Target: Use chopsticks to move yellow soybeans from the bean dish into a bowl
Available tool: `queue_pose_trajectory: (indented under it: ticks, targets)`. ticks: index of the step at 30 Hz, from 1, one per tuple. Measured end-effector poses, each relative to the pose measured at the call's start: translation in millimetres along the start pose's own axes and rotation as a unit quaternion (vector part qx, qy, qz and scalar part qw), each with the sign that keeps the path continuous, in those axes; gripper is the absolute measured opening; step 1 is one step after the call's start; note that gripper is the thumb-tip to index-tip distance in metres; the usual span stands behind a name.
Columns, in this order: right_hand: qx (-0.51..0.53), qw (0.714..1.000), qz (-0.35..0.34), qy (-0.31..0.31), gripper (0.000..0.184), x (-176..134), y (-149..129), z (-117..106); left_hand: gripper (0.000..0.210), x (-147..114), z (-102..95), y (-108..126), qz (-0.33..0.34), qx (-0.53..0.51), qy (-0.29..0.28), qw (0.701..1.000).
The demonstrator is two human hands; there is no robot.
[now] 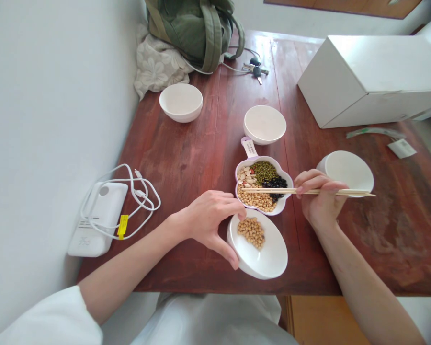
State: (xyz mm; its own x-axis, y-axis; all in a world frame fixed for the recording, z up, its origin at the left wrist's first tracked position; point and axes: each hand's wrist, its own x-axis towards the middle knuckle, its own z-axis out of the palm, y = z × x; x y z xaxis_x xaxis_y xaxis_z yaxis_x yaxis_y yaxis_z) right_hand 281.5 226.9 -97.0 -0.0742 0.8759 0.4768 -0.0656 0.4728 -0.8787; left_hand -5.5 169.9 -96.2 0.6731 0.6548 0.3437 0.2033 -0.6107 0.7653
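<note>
My left hand (213, 218) is closed on the left rim of a white bowl (273, 261), thumb along its side and fingers at its upper edge. A small heap of soybeans (251, 232) lies inside. Between the fingers of my right hand (319, 199) is a pair of chopsticks (355, 192), held nearly level, tips pointing left. They cross above a flower-shaped dish (285, 205) with a purple edge and labelled handle. That dish holds mung beans (264, 171), black beans (276, 183), pale shelled peanuts (244, 176) and more soybeans (262, 202). Nothing shows clearly pinched at the tips.
Three white bowls stand around: at the back left (181, 101), behind the dish (265, 125) and beyond my right hand (350, 170). A power bank (107, 211) with a white cable lies left. Farther back are a green bag (187, 28), keys (256, 69) and a white box (373, 76).
</note>
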Motion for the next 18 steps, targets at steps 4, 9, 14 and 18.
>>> queue_pose_trajectory:
  ticks: [4, 9, 14, 18]
  targets:
    - [0.024, 1.000, 0.010, 0.015, 0.057, -3.0, -1.1, 1.0, 0.082, -0.3, 0.1, -0.1, -0.003, 0.003, -0.006, 1.000]
    - [0.036, 0.999, 0.020, 0.009, 0.050, -4.4, -4.6, 2.2, 0.083, 0.2, -0.7, -0.1, -0.005, 0.003, -0.008, 1.000]
    - [-0.022, 1.000, -0.013, -0.009, 0.048, -5.2, -2.5, -1.2, 0.082, -0.5, -0.6, 0.2, -0.007, 0.005, -0.006, 1.000]
    - [-0.051, 0.998, -0.025, -0.003, 0.046, -5.1, -1.5, -0.8, 0.082, -0.6, -0.5, 0.3, -0.005, 0.003, -0.005, 1.000]
